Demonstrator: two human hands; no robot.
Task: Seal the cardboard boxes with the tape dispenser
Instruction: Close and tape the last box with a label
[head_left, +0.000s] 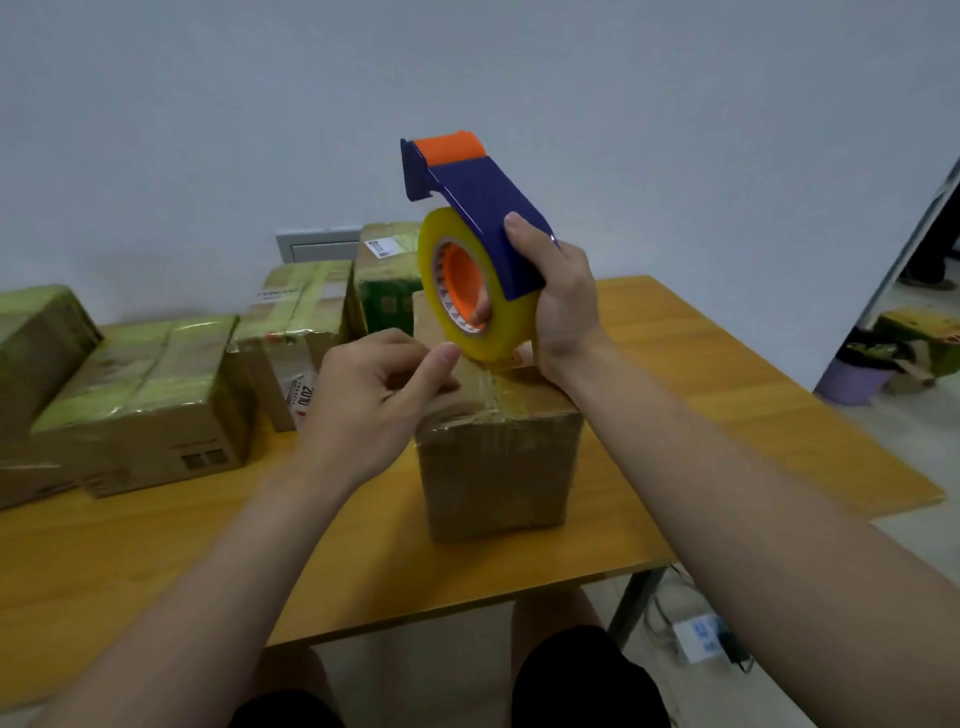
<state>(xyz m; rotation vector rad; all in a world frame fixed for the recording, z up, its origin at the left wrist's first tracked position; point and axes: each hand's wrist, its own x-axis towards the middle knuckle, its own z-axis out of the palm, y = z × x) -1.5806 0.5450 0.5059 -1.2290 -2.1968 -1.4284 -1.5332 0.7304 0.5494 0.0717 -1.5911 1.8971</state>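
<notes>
One view is all you have, from the head. Your right hand is wrapped around the blue tape dispenser, thumb on its flat side and a fingertip showing through the orange core, holding it tilted up just above the cardboard box that stands on the tabletop. A clear strip seems to run from the yellow tape roll down to the box's top seam. Your left hand has its fingers curled, thumb tip at the roll's lower edge; the film is too transparent to tell whether it pinches the tape end. Expect the dispenser to be light and rigid, best gripped across its body as you do. The tape is likely thin, sticky and quick to fold on itself. The box looks light and may slide, so brace it. Other taped boxes sit to the left.
</notes>
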